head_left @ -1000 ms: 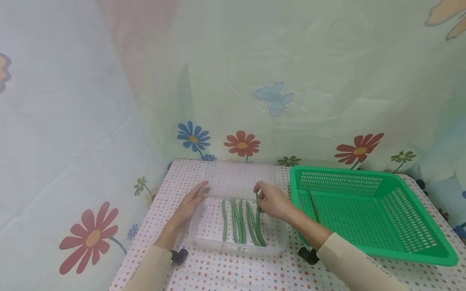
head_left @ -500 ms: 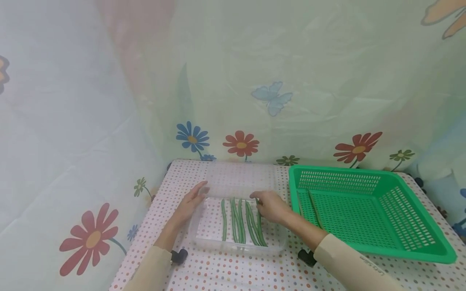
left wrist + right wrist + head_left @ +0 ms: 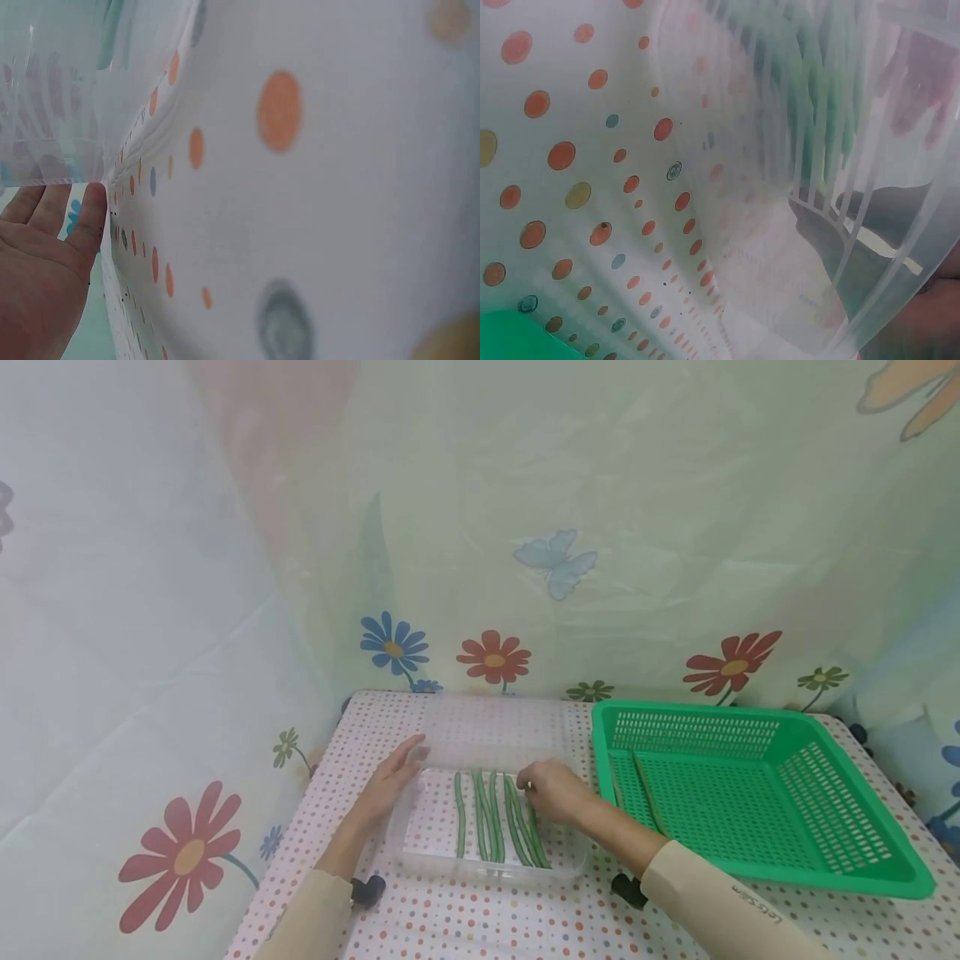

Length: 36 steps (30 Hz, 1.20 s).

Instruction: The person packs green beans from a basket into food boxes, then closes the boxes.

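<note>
A clear plastic container (image 3: 491, 870) with its lid (image 3: 495, 720) folded back holds several green beans (image 3: 480, 814) laid side by side, running front to back. My left hand (image 3: 384, 787) rests at the container's left side, its fingers stretched along the wall; in the left wrist view the hand's (image 3: 45, 262) fingertips touch the clear edge. My right hand (image 3: 557, 789) is over the right part of the container, its fingers bent down at the far ends of the rightmost beans. Whether they pinch a bean is hidden. Through the container wall, the right wrist view shows beans (image 3: 825, 105) hazily.
A green plastic basket (image 3: 750, 881) stands to the right, with a couple of beans (image 3: 647, 789) along its left side. The table (image 3: 442, 918) has a dotted cover. A flower-printed sheet (image 3: 465, 527) hangs behind and on the left.
My right hand first pinched the top of the rightmost bean, then straightened a finger, and now its fingers are bent again at the bean tops. My left hand stays put.
</note>
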Tool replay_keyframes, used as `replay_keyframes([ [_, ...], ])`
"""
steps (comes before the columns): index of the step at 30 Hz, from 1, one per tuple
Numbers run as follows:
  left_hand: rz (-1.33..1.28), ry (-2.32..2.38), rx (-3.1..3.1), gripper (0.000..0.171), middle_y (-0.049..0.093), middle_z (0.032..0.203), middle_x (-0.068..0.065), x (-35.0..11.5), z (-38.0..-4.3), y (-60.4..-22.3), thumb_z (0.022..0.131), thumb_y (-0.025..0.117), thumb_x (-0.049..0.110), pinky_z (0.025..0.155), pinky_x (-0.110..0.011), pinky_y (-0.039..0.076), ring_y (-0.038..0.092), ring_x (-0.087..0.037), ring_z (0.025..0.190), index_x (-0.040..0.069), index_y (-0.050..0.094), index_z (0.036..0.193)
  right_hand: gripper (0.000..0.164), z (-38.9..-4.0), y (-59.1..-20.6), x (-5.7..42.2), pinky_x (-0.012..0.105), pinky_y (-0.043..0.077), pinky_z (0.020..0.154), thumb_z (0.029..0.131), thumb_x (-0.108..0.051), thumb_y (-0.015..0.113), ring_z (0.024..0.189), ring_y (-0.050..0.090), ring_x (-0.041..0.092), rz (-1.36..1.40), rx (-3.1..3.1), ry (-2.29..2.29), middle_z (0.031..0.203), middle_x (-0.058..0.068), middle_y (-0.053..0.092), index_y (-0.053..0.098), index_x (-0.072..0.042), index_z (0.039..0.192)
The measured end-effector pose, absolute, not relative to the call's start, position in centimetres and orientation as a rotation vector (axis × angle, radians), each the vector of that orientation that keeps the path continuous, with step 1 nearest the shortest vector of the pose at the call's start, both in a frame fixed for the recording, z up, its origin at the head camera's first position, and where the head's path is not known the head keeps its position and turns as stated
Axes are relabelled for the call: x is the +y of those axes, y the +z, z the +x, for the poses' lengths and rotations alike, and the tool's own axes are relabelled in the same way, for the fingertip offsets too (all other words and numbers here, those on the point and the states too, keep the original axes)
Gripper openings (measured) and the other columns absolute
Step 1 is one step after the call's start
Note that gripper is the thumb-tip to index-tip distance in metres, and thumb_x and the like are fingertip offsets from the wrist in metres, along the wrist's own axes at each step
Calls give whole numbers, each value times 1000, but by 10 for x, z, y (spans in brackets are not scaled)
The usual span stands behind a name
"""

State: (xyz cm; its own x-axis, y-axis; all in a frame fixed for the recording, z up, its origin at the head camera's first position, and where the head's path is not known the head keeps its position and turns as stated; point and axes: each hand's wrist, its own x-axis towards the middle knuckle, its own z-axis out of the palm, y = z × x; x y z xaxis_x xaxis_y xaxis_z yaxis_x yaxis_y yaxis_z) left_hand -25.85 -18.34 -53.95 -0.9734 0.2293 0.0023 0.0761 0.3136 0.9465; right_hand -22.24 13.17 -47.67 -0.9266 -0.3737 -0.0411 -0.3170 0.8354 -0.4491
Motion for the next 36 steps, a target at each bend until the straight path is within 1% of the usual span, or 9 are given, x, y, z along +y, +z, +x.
replay_keyframes([
  [4, 297, 1744, 2441, 48, 40, 167, -2, -183, -258, -540, 111, 47, 32, 130, -61, 14, 22, -30, 161, 39, 41, 158, 23, -222, -476, 132, 42, 63, 87, 91, 5, 66, 102, 75, 27, -540, 2885, -654, 110, 12, 79, 80, -3, 107],
  [6, 305, 1746, 2444, 48, 38, 168, -3, -182, -258, -539, 111, 47, 32, 130, -62, 14, 21, -31, 161, 38, 41, 158, 21, -221, -474, 132, 44, 63, 88, 93, 1, 68, 104, 75, 28, -532, 2877, -665, 111, 13, 78, 79, -3, 110],
  [8, 293, 1744, 2446, 47, 39, 168, -2, -182, -258, -538, 111, 47, 34, 130, -61, 14, 22, -30, 161, 40, 41, 158, 20, -221, -471, 133, 45, 63, 89, 95, -4, 69, 104, 74, 29, -519, 2865, -691, 113, 14, 78, 78, -3, 113],
  [11, 287, 1738, 2450, 47, 38, 168, 0, -181, -258, -537, 111, 47, 34, 130, -60, 15, 22, -29, 161, 42, 42, 157, 23, -220, -464, 135, 47, 62, 90, 97, -12, 71, 106, 73, 30, -505, 2855, -738, 115, 15, 77, 76, -3, 118],
  [17, 303, 1737, 2456, 48, 37, 169, -2, -181, -259, -535, 111, 47, 33, 130, -61, 15, 21, -30, 161, 39, 41, 158, 28, -218, -452, 138, 48, 62, 90, 98, -16, 70, 107, 73, 32, -540, 2874, -809, 117, 16, 76, 74, -2, 122],
  [24, 308, 1740, 2448, 48, 37, 169, -3, -182, -260, -536, 111, 47, 33, 130, -60, 12, 20, -30, 162, 39, 41, 158, 29, -216, -438, 142, 44, 64, 84, 100, -21, 69, 104, 74, 28, -565, 2862, -840, 118, 15, 76, 74, -5, 124],
  [29, 292, 1744, 2439, 48, 38, 168, -3, -182, -260, -537, 111, 47, 32, 131, -60, 10, 18, -29, 162, 39, 41, 157, 26, -218, -426, 147, 41, 64, 80, 101, -23, 68, 98, 74, 24, -588, 2865, -887, 113, 11, 77, 74, -7, 121],
  [33, 287, 1749, 2429, 48, 37, 169, -3, -182, -259, -538, 111, 47, 33, 131, -60, 10, 18, -30, 162, 38, 40, 158, 27, -218, -417, 153, 38, 64, 80, 102, -25, 68, 97, 73, 22, -594, 2863, -914, 112, 8, 77, 73, -8, 122],
  [36, 284, 1748, 2428, 49, 37, 169, -3, -182, -258, -539, 111, 46, 34, 131, -60, 10, 19, -30, 162, 38, 39, 159, 28, -218, -411, 158, 38, 64, 82, 103, -26, 67, 98, 73, 21, -591, 2834, -955, 114, 7, 76, 72, -8, 124],
])
